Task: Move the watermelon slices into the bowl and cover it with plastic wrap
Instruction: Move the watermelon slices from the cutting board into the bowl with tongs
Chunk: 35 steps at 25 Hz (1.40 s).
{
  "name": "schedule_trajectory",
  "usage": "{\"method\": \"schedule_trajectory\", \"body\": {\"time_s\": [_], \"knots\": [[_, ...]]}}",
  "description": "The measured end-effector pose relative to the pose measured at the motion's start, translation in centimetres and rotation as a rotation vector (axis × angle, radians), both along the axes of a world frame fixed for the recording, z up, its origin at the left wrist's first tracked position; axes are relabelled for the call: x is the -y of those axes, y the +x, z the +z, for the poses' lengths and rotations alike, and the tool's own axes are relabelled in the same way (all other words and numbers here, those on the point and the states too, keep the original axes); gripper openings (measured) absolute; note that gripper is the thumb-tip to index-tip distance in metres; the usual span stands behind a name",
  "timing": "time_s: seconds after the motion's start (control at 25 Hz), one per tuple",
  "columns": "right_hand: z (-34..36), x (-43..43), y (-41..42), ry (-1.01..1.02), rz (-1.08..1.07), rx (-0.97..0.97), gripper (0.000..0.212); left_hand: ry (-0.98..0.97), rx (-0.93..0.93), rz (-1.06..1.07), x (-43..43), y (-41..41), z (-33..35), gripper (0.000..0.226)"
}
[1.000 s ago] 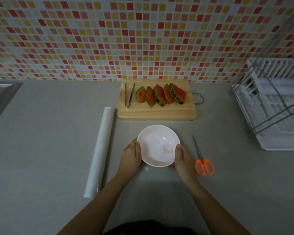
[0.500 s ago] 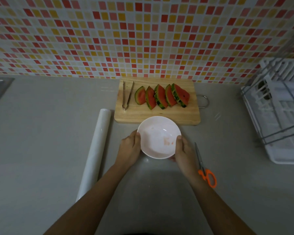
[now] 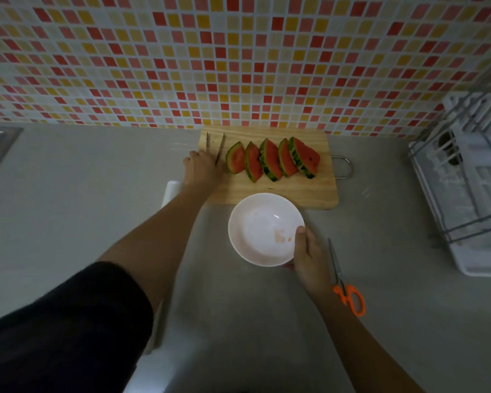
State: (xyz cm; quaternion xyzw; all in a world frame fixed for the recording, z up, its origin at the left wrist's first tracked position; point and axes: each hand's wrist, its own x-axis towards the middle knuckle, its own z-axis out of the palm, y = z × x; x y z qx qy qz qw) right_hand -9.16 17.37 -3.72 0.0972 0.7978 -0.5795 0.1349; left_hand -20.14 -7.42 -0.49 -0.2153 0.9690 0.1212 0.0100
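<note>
Watermelon slices point(image 3: 272, 160): five, upper centre, on cutting board point(image 3: 295, 191).
Bowl point(image 3: 261, 231): centre, on the counter point(image 3: 68, 194); right hand point(image 3: 309, 253) grips its rim.
Left hand point(image 3: 200, 165): over tongs point(image 3: 220, 144); whether it grips them I cannot tell.
Advice: take the tongs mid-handle and lift the end slice first.

Moves the left hand point(image 3: 201, 168) from bowl point(image 3: 255, 219) to tongs point(image 3: 221, 146).
Lets go of the bowl's left rim, stretches forward onto the cutting board point(image 3: 295, 191), covers the near end of the tongs; grip unclear.
</note>
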Motion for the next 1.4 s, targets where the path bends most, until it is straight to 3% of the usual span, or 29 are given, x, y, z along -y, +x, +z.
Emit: {"method": "schedule_trajectory", "body": {"time_s": [0.12,0.28,0.4,0.52,0.72,0.92,1.2,1.4], "knots": [[-0.1,0.0,0.0,0.026,0.001,-0.017,0.043,-0.004,0.064,0.045,0.0,-0.8,-0.2,0.035],[-0.1,0.1,0.1,-0.001,-0.004,-0.025,0.041,0.374,-0.144,0.170,0.2,-0.9,1.4,0.032],[0.0,0.1,0.1,-0.019,-0.006,-0.028,0.039,0.679,-0.205,0.018,-0.6,-0.9,4.2,0.031],[0.0,0.0,0.1,-0.022,0.003,-0.036,0.040,0.824,-0.025,-0.128,-2.1,-1.3,6.6,0.024],[0.1,0.0,0.1,0.016,0.011,-0.054,0.040,0.768,0.281,-0.217,-5.5,-2.1,6.3,0.031],[0.0,0.1,0.1,0.010,-0.005,-0.036,0.039,0.727,0.268,-0.176,-7.8,-3.1,5.6,0.031],[-0.4,0.1,0.2,-0.037,-0.029,-0.030,0.037,0.914,0.314,-0.003,-9.3,-4.0,4.6,0.025],[-0.5,0.3,0.1,-0.023,-0.047,-0.005,0.039,0.831,0.178,0.027,-9.2,-3.9,4.9,0.019]]}}
